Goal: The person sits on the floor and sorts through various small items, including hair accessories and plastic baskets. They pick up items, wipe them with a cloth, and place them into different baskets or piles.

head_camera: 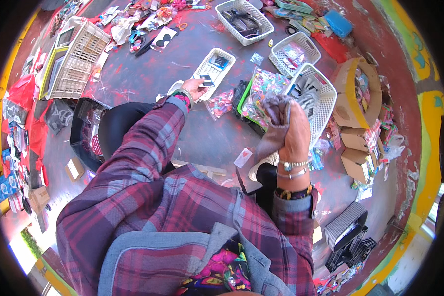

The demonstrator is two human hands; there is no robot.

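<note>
My left hand (194, 88) reaches to the near end of a narrow white plastic basket (215, 76). Between its thumb and fingers is a small dark card with a pale edge (206, 80). A blue packet with dark strips (219, 62) lies in the basket's far end. Raised at the right, my right hand (298, 127) grips a bunched grey-brown cloth (273, 137), part of which hangs below the fingers. Just behind this hand is a white basket of grey flat pieces (309, 92). Beside it, a green-rimmed tray (243, 100) holds bags of colourful small items (262, 88).
Farther off stand a white basket of black items (244, 22) and another with clear packets (294, 51). Cardboard boxes (359, 96) line the right wall. A beige crate (77, 59) leans at the left. Loose goods (144, 22) cover the floor's far side.
</note>
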